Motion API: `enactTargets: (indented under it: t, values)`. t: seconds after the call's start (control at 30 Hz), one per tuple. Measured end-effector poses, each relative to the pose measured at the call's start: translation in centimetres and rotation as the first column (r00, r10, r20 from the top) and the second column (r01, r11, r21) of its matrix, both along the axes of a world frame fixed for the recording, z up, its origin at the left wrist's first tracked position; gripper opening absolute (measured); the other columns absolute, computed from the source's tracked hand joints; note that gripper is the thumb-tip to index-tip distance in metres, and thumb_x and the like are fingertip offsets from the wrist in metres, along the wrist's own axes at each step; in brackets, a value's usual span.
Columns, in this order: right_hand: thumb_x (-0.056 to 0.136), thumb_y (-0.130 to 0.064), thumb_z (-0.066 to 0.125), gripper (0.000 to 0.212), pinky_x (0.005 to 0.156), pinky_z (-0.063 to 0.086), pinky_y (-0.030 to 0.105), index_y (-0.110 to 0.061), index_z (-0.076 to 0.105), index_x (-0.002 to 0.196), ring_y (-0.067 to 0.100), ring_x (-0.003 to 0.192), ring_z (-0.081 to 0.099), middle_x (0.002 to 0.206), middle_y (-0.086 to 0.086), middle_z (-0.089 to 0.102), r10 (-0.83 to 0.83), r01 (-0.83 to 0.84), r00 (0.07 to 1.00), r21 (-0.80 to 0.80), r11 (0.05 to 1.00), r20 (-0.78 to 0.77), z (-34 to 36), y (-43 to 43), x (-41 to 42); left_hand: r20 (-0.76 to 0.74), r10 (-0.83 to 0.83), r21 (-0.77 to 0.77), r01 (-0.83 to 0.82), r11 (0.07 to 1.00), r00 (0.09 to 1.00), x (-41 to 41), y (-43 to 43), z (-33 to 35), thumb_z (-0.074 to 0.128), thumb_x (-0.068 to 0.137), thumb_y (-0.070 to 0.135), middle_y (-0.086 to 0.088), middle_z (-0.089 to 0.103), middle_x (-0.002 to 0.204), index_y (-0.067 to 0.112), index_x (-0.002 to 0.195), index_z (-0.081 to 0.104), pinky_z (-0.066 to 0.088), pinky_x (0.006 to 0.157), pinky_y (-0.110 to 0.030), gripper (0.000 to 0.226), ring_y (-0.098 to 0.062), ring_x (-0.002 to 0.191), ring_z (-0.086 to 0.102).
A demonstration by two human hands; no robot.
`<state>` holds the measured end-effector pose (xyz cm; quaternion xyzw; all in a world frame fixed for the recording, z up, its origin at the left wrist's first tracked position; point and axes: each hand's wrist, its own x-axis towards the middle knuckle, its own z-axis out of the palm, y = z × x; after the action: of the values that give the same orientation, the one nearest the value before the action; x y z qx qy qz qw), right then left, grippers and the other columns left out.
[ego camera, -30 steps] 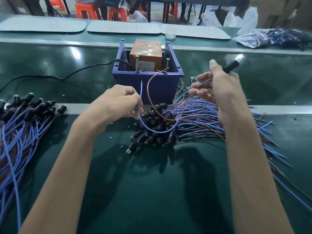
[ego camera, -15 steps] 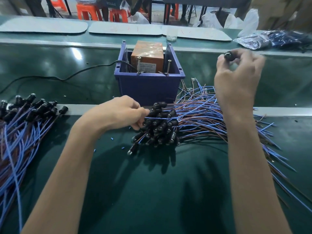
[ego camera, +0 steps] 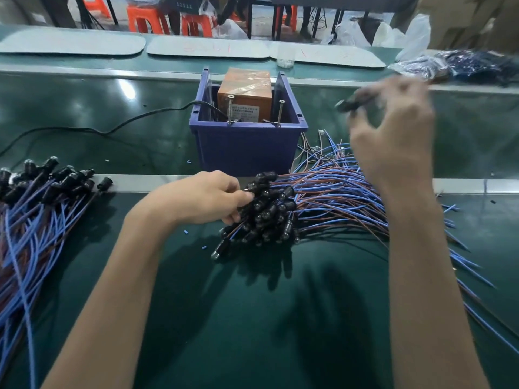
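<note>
Green bench (ego camera: 252, 318): one black plug (ego camera: 349, 103) held up, away from the plug heap (ego camera: 266, 214).
Right hand (ego camera: 393, 136), blurred, pinches it at the fingertips, long axis roughly crosswise, right of the blue bin (ego camera: 247, 147); left hand (ego camera: 205, 196), nearer the heap, curls round plugs at its left end.

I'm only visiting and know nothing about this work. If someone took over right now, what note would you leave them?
Left hand: fingers curled on the black heads of the middle bundle, which lies on the green table.
Right hand: raised and pinching one black plug. It is blurred, so I can't see its wires.
Blue bin, holding an orange box, stands behind the bundle.
Probably done: the separate pile at far left.
Left to do: the middle bundle, seemingly one piece at a time.
</note>
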<state>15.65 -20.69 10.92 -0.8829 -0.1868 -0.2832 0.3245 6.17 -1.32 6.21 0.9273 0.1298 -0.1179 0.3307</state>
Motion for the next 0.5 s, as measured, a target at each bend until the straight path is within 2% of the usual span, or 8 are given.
enactTargets:
  t: [0.07,0.1,0.17,0.23,0.33,0.37,0.43,0.5]
  values:
    - [0.090,-0.025,0.061,0.022,0.093,0.035,0.022,-0.017,0.070,0.108,0.022,0.108,0.052,0.117,0.011,0.056,0.070,-0.131,0.961,-0.217,0.967,-0.268,-1.1,0.3,0.3,0.002,-0.005,-0.005,0.005,1.000,1.000,0.0,0.0,-0.2,0.050,0.097,0.036,0.008,0.073,0.071,0.017,0.073,0.058,0.049,0.082,-0.027,0.032,0.001,0.064,0.066]
    - [0.089,-0.027,0.063,0.021,0.090,0.038,0.026,-0.017,0.071,0.107,0.022,0.104,0.055,0.112,0.010,0.059,0.099,-0.211,0.925,-0.277,0.938,-0.368,-1.5,0.6,0.1,-0.002,0.002,-0.032,-0.002,0.999,1.000,0.0,0.1,-0.3,0.051,0.097,0.035,0.007,0.073,0.071,0.016,0.073,0.058,0.051,0.085,-0.029,0.032,-0.003,0.066,0.068]
    - [0.087,-0.023,0.065,0.020,0.083,0.043,0.025,-0.016,0.072,0.105,0.018,0.096,0.059,0.104,0.006,0.066,0.176,-0.368,0.844,-0.308,0.877,-0.507,-2.2,1.3,-0.3,-0.017,0.051,-0.099,-0.053,0.994,0.999,-0.1,1.1,-0.4,0.052,0.097,0.034,0.004,0.072,0.070,0.014,0.074,0.059,0.052,0.089,-0.035,0.031,-0.013,0.069,0.068]
    - [0.086,-0.010,0.062,0.024,0.076,0.041,0.017,-0.018,0.072,0.106,0.014,0.094,0.061,0.100,0.002,0.070,0.219,-0.462,0.788,-0.317,0.829,-0.576,-2.5,1.7,-0.6,-0.038,0.123,-0.048,-0.124,0.991,0.992,-0.7,3.0,-0.5,0.054,0.096,0.033,0.002,0.072,0.074,0.015,0.076,0.061,0.051,0.092,-0.037,0.027,-0.018,0.074,0.068]
    - [0.084,-0.001,0.055,0.034,0.071,0.036,0.010,-0.022,0.072,0.106,0.013,0.093,0.062,0.094,-0.002,0.069,0.229,-0.496,0.758,-0.311,0.811,-0.611,-2.5,1.6,-0.6,-0.040,0.270,0.193,-0.257,0.947,0.962,-2.0,6.6,-0.8,0.058,0.092,0.039,-0.004,0.071,0.094,0.022,0.081,0.060,0.047,0.096,-0.040,0.020,-0.025,0.097,0.063]
    - [0.084,-0.002,0.055,0.034,0.068,0.035,0.009,-0.023,0.073,0.105,0.013,0.090,0.061,0.089,-0.003,0.068,0.231,-0.498,0.755,-0.306,0.811,-0.614,-2.5,1.6,-0.7,-0.044,0.309,0.205,-0.294,0.934,0.950,-2.3,7.3,-1.0,0.059,0.091,0.041,-0.005,0.070,0.096,0.023,0.082,0.060,0.046,0.097,-0.041,0.020,-0.026,0.099,0.062]
    - [0.085,-0.004,0.054,0.035,0.065,0.034,0.010,-0.025,0.074,0.105,0.013,0.085,0.058,0.086,-0.004,0.065,0.230,-0.501,0.750,-0.304,0.811,-0.621,-2.5,1.5,-0.7,-0.055,0.346,0.120,-0.338,0.933,0.937,-2.3,8.1,-1.3,0.064,0.088,0.041,-0.004,0.071,0.093,0.020,0.084,0.062,0.046,0.098,-0.042,0.021,-0.026,0.098,0.063]
    - [0.085,-0.005,0.052,0.038,0.071,0.040,0.015,-0.027,0.073,0.107,0.014,0.087,0.059,0.094,-0.002,0.068,0.225,-0.513,0.732,-0.304,0.803,-0.643,-2.4,1.4,-0.7,-0.050,0.394,0.126,-0.385,0.914,0.918,-2.4,8.7,-1.8,0.068,0.085,0.042,-0.006,0.069,0.099,0.018,0.086,0.062,0.046,0.097,-0.040,0.024,-0.027,0.101,0.061]
